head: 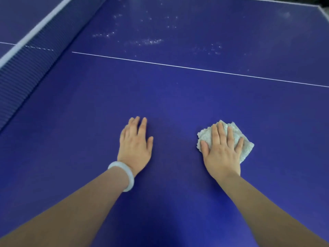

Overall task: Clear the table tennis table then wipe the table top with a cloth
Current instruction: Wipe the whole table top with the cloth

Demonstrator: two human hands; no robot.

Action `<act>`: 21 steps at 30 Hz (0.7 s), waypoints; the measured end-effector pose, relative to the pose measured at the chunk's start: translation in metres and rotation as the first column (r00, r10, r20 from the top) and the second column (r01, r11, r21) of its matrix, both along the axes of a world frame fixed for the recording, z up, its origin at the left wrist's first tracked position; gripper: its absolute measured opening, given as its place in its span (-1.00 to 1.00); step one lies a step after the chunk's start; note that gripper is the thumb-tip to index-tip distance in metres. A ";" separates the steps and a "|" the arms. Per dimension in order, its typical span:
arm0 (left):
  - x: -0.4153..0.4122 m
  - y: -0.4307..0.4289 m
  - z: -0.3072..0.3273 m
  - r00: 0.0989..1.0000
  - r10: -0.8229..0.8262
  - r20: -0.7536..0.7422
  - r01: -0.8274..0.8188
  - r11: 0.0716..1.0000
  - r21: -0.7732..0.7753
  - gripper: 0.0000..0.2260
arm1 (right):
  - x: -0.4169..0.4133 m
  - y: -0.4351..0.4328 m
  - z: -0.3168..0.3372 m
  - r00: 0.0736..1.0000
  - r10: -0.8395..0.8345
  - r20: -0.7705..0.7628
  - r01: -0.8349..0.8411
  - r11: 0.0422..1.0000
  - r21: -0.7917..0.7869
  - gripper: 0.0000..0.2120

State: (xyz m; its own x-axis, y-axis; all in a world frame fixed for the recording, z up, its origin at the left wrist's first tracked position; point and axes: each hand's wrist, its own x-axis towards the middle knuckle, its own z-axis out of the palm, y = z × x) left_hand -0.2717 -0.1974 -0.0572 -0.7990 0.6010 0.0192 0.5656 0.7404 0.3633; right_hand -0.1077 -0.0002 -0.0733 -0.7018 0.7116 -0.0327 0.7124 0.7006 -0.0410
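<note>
The blue table tennis table top [178, 97] fills the view. A folded white fluffy cloth [243, 148] lies on it at the lower right. My right hand [222, 152] presses flat on the cloth with straight, spread fingers. My left hand [135, 145] rests flat on the bare table surface to the left, fingers straight; a white bangle sits on that wrist. White specks and droplets [146, 41] are scattered over the far half of the surface, beyond the white centre line [195, 68].
The dark blue net [26, 68] with its white top band runs diagonally along the left side. The table's white edge line [322, 9] shows at the far right corner.
</note>
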 end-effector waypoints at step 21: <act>-0.055 -0.042 -0.016 0.987 0.122 -0.100 -0.140 0.970 -0.198 -0.40 | -0.273 0.029 0.006 0.989 -0.142 -0.034 0.135 0.978 -0.161 -0.34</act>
